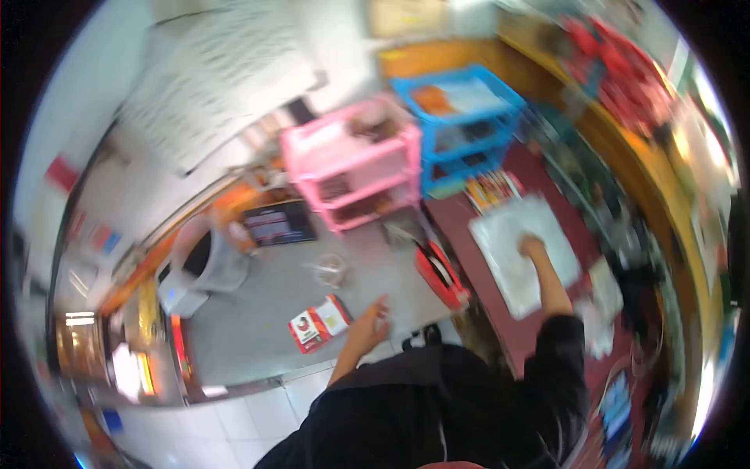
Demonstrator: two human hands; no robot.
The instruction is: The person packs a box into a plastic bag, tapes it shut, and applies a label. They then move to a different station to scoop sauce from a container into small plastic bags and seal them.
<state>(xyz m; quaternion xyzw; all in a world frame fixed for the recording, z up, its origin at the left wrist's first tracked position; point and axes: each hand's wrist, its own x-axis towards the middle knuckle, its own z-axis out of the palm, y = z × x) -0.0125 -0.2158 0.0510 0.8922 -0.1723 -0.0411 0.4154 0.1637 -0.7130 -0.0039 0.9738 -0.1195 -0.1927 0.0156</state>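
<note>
White sheet point(504, 234) lies on the dark red table point(461, 223), near the blue rack point(461, 129); the right hand point(533, 248) rests on top of it, though blur hides whether its fingers lie flat or curled; the left hand point(373, 319) hangs over the grey floor point(258, 313), fingers loosely apart and holding nothing, near a red-and-white packet point(319, 322); a pink rack point(351, 156) stands beside the blue one.
</note>
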